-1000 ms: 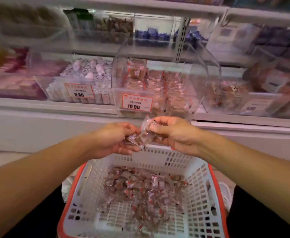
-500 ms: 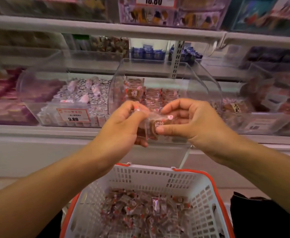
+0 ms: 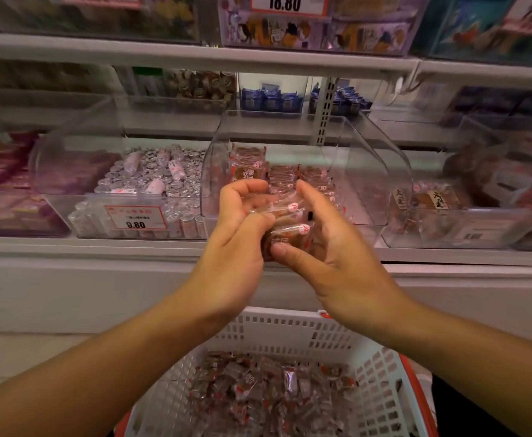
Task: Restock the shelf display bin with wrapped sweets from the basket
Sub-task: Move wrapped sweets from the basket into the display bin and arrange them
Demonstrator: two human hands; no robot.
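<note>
While both hands' fingers [image 3: 242, 197] pinch wrapped sweets [image 3: 285, 234] before the clear bin [image 3: 368, 171], the basket [image 3: 289, 329] sits below.

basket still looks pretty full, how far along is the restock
Done: the clear display bin holds some neat rows of sweets at its back. In hand: the left hand and right hand grip a small bunch of wrapped sweets before the bin. Left: the basket holds plenty more.
</note>
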